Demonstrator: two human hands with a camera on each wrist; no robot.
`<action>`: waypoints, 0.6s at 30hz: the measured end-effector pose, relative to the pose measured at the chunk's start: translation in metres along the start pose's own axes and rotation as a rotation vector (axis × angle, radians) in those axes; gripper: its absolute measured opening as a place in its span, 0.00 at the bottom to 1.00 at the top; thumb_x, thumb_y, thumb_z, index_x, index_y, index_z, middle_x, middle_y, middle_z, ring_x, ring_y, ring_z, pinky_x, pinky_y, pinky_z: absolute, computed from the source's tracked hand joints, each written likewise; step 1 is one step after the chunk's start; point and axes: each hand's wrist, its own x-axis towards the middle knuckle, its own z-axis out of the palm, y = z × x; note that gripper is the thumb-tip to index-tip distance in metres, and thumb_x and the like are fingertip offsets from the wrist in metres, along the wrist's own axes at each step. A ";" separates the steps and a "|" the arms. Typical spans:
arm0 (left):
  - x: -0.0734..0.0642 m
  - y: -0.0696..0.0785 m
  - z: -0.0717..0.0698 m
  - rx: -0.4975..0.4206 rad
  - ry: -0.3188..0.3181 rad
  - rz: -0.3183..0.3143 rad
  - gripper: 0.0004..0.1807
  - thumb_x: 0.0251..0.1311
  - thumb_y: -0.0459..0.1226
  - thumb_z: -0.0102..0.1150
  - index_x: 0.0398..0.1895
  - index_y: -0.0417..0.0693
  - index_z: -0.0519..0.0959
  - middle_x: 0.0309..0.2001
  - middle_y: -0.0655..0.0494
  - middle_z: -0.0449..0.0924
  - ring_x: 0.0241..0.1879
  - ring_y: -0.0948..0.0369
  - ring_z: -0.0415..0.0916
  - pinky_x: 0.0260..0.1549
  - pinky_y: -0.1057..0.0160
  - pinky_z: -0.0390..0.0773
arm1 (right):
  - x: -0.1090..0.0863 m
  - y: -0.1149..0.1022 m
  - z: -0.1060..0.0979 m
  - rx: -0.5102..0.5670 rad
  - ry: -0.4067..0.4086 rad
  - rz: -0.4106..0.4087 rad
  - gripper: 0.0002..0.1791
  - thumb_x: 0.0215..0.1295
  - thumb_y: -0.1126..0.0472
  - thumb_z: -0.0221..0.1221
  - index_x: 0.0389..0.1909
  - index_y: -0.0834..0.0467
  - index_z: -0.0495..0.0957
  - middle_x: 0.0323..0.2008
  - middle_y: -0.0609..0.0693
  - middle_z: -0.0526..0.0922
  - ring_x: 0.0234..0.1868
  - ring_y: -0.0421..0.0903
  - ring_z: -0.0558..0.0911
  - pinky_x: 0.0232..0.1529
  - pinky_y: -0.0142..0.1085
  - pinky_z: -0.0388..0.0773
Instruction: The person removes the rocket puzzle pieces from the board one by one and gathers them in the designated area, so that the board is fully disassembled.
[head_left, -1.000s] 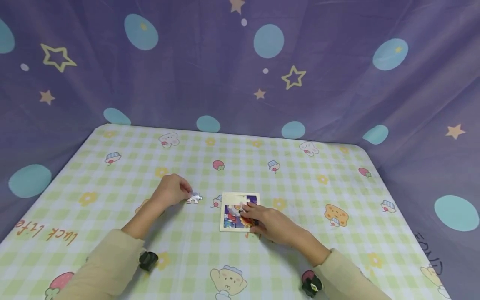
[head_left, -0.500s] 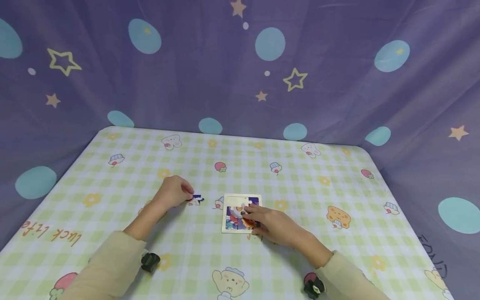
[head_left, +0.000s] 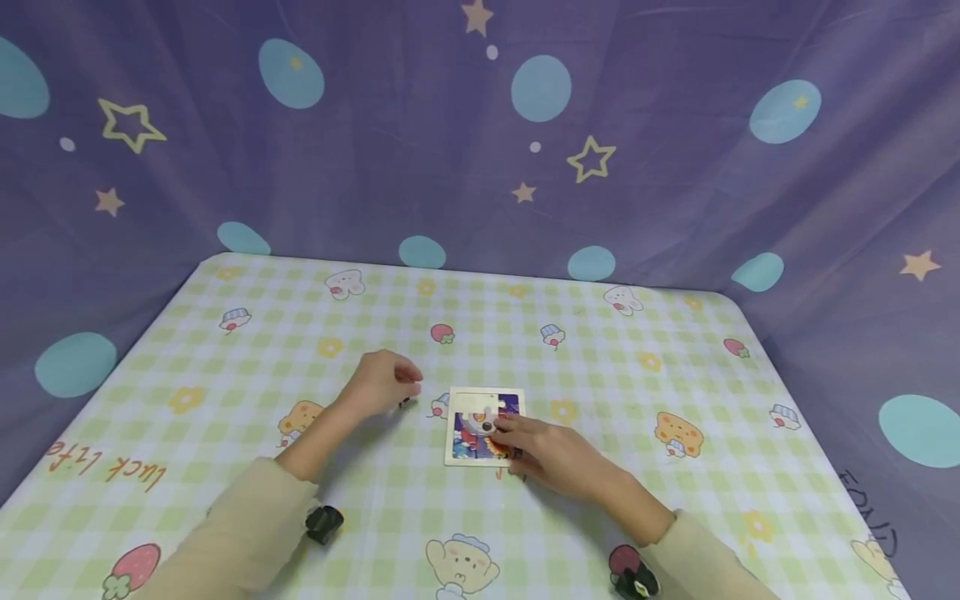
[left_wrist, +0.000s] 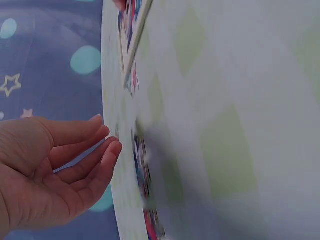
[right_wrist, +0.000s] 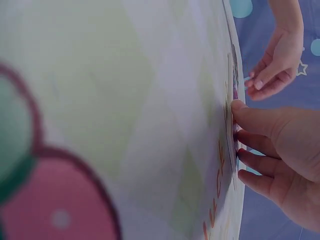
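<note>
My left hand [head_left: 386,385] hovers left of the puzzle tray, fingers loosely bent. In the left wrist view its thumb and fingertips hold nothing that I can see. Close beside those fingertips, a blurred jigsaw piece [left_wrist: 141,167] lies on the table, and another colourful piece [left_wrist: 151,225] shows at the lower edge. In the head view the hand covers most of them. A cream puzzle tray [head_left: 468,402] holds a partly filled cartoon picture, its upper left bare. My right hand [head_left: 551,454] rests on the tray's right side, fingers on the picture, thumb at the near edge, hiding part of it.
The table [head_left: 585,533] has a green-and-white checked cloth with printed cartoons. Behind it hangs a purple curtain [head_left: 450,125] with stars and blue spots. Dark devices sit at the left cuff [head_left: 325,525] and right cuff [head_left: 636,582].
My left hand has moved right from the left edge of a jigsaw piece and now hovers over where that piece was visible. My right hand stays on the tray, its fingers shifted slightly.
</note>
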 end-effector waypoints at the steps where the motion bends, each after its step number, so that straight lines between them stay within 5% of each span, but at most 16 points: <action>1: 0.001 0.003 0.003 -0.008 -0.004 0.008 0.09 0.57 0.32 0.62 0.41 0.38 0.83 0.36 0.47 0.85 0.35 0.58 0.79 0.40 0.59 0.80 | -0.001 0.000 0.000 0.004 -0.005 0.007 0.24 0.64 0.54 0.60 0.61 0.54 0.74 0.66 0.52 0.73 0.66 0.49 0.74 0.60 0.42 0.76; 9: 0.012 0.030 0.031 -0.065 -0.062 0.046 0.08 0.57 0.33 0.64 0.39 0.42 0.84 0.35 0.51 0.86 0.35 0.61 0.79 0.42 0.61 0.80 | -0.008 -0.001 0.001 0.042 -0.026 0.025 0.27 0.64 0.54 0.60 0.64 0.55 0.72 0.67 0.52 0.72 0.67 0.50 0.73 0.63 0.43 0.73; 18: 0.015 0.058 0.067 -0.090 -0.118 0.115 0.05 0.58 0.36 0.63 0.35 0.45 0.86 0.32 0.53 0.86 0.29 0.63 0.78 0.33 0.68 0.78 | -0.009 0.002 -0.001 0.153 -0.087 0.031 0.27 0.66 0.57 0.59 0.65 0.58 0.69 0.69 0.54 0.67 0.71 0.52 0.67 0.65 0.44 0.69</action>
